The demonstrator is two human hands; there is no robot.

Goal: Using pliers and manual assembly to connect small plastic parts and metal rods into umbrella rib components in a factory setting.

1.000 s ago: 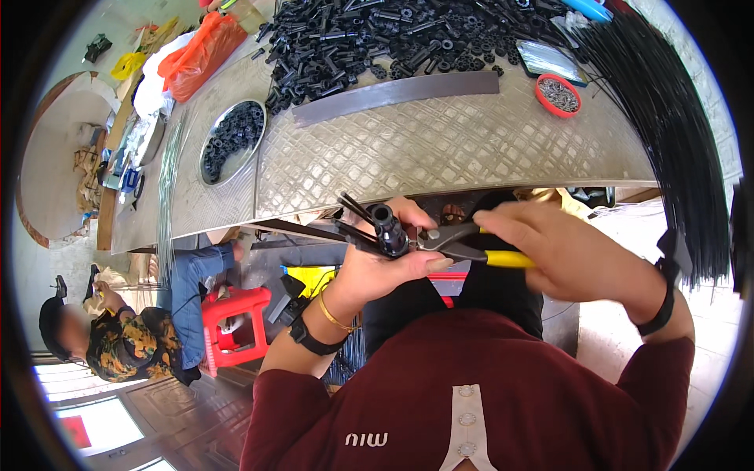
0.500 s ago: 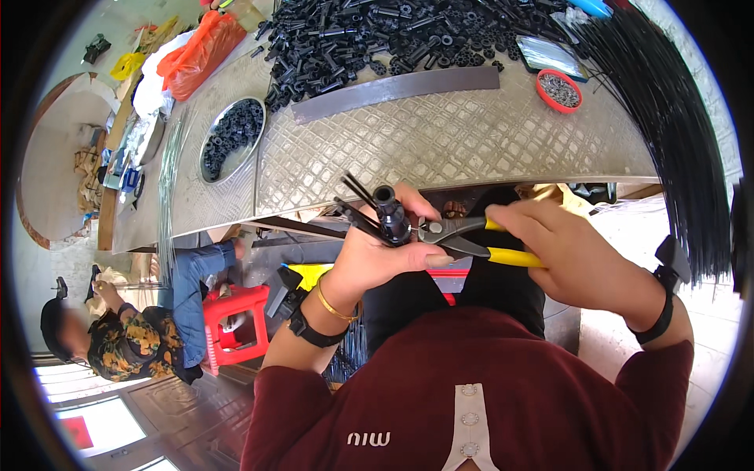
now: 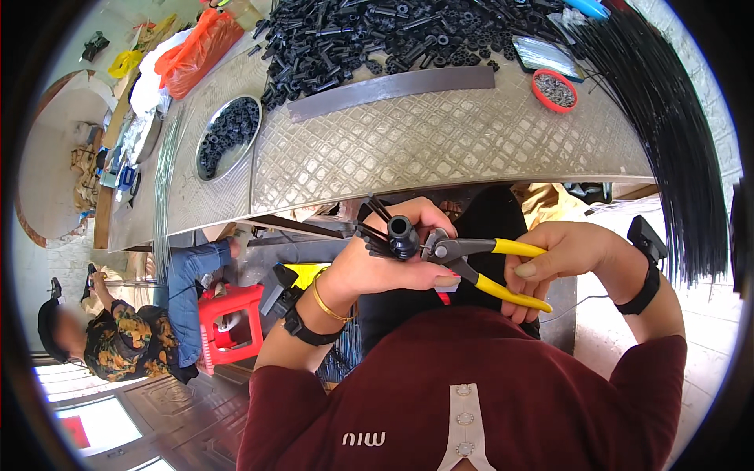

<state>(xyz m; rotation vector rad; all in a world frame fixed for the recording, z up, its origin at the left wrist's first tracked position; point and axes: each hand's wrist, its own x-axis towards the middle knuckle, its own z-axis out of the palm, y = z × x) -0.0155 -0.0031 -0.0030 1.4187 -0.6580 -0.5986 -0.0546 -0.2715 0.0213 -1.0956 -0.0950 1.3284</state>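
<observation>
- Yellow-handled pliers (image 3: 465,272) lie between the hands, head against or just beside the left thumb side, long axis running left to right, handles spread toward the right hand (image 3: 554,259)
- Left hand (image 3: 385,271) is wrapped around a black tube (image 3: 406,248), bore facing up, with thin black rods (image 3: 377,239) fanning out on its left
- Right hand is apart from the left, fingers curled on the lower handle; whether the jaws bite anything, I cannot tell
- Glossy tube, smooth rubbery-looking handles, dull grey steel head
- Diamond-embossed tabletop (image 3: 471,157) beyond, bearing a flat grey strip (image 3: 393,93)
</observation>
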